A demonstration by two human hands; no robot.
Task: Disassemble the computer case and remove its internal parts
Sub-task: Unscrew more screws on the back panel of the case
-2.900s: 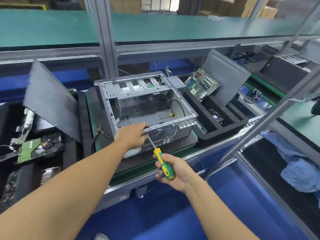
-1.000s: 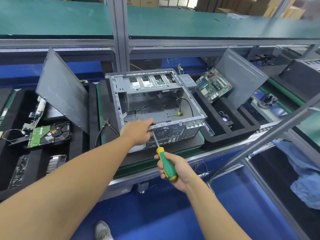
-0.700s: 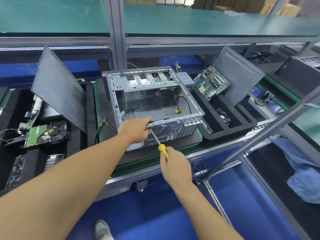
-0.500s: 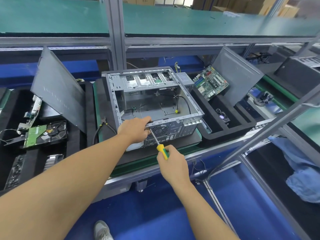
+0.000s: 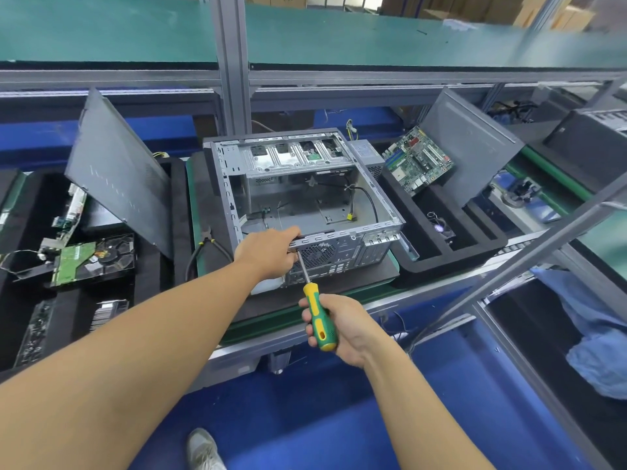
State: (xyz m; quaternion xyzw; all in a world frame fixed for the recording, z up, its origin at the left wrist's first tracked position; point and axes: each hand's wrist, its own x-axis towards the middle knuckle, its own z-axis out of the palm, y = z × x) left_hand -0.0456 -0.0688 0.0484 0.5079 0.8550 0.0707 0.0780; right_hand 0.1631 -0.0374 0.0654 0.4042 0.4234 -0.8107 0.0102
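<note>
An open grey computer case (image 5: 305,184) lies on its side on a black mat, its interior nearly bare apart from a few cables. My left hand (image 5: 269,251) grips the near top rim of the case by the rear fan grille. My right hand (image 5: 334,325) holds a green and yellow screwdriver (image 5: 319,317) by the handle, its shaft angled up to the rear panel just below my left hand. The tip is hidden behind my left hand.
Pliers (image 5: 205,247) lie left of the case. A black foam tray (image 5: 451,242) on the right holds a motherboard (image 5: 417,162) and a leaning side panel (image 5: 471,147). The left tray has another leaning panel (image 5: 115,171), a hard drive (image 5: 91,259) and small boards. A slanted metal bar (image 5: 529,245) crosses at right.
My right hand has rolled back on the screwdriver handle, so the whole green and yellow handle shows again. My left hand stays on the case rim.
</note>
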